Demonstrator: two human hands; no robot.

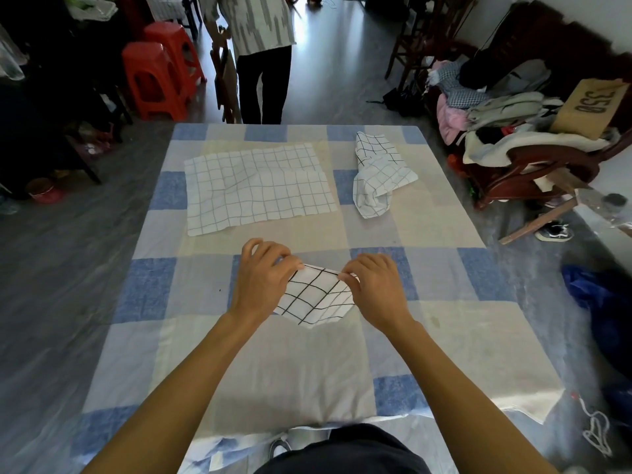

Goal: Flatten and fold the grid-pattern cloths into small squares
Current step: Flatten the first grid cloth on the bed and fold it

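Hands: left [263, 278], right [374, 289] pinch folded grid cloth [316, 297] | thin, creased, roughly square, apparently lifted off checked sheet [273, 364]

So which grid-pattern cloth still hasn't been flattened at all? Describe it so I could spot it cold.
Start from the blue and cream checked table cover. At its far right lies the crumpled cloth, bunched into a twisted heap. Unlike the spread cloth lying flat to its left and the small folded cloth pinched between both hands, it is rumpled and nobody is touching it.

Soft backlight from far doorway, dim vignetted corners, wide-angle edge bending.
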